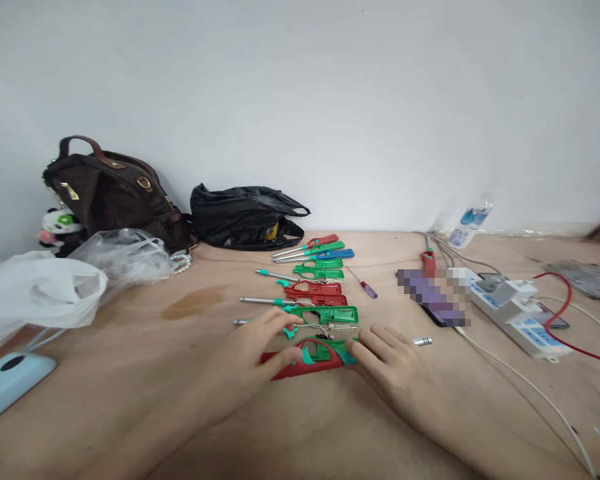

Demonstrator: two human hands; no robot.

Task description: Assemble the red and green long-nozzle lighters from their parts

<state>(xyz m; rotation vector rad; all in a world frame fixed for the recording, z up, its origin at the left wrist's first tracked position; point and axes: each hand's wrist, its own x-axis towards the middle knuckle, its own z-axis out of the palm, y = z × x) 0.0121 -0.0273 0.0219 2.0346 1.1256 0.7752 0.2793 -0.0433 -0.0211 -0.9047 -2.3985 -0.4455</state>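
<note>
A red gas lighter point(317, 365) lies closest to me, its metal tip point(423, 341) pointing right; green and teal parts show in its frame. My left hand point(257, 343) is over its left end, thumb on the red body, fingers spread toward a small teal trigger point(290, 333). Around the lighter's right part my right hand point(387, 357) is closed; its thumb is hidden. Just beyond lies an opened green lighter shell point(335, 315) with thin wires. Farther back are a red shell point(317, 292), another green shell point(323, 273) and a whole blue lighter point(337, 254).
A purple-handled screwdriver point(369, 289) lies right of the shells. Further right are a phone point(433, 300), a power strip point(525, 327) with cables and a bottle point(471, 220). A black plastic bag point(245, 217), brown backpack point(115, 200) and white bag point(40, 293) are at left.
</note>
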